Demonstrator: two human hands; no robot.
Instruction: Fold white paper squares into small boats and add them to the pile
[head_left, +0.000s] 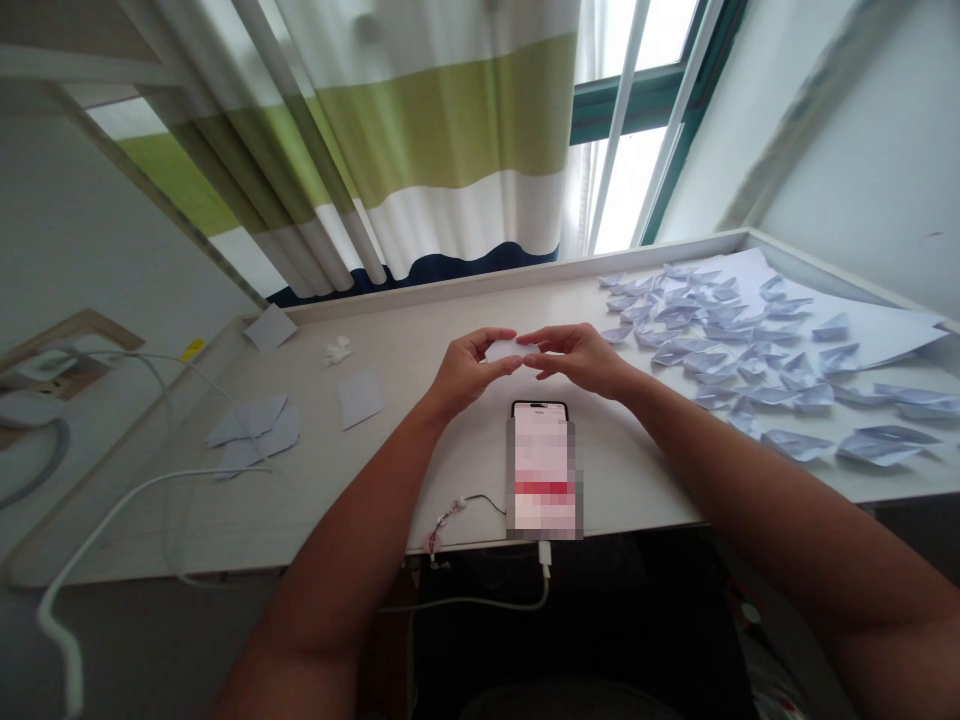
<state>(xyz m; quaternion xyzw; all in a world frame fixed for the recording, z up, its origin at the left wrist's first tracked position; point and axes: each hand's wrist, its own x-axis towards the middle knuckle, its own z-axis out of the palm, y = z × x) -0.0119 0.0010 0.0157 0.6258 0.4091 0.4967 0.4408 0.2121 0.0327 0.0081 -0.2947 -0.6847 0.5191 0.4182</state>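
Observation:
A small folded piece of white paper [504,350] is held up between my two hands over the middle of the desk. My left hand [474,368] pinches it from the left, thumb below and fingers above. At the paper's right end, my right hand [576,356] has its fingertips closed on the edge. Just below the hands lies a phone [541,470] with a lit, blurred screen. Many folded paper boats [720,330] cover the right side of the desk.
Loose paper sheets [259,435], a single paper square [361,400] and a crumpled white scrap [339,350] lie on the left. A white cable [150,490] crosses the left edge. Large white sheets [885,325] lie under the boats. A charging cable [545,570] hangs from the phone.

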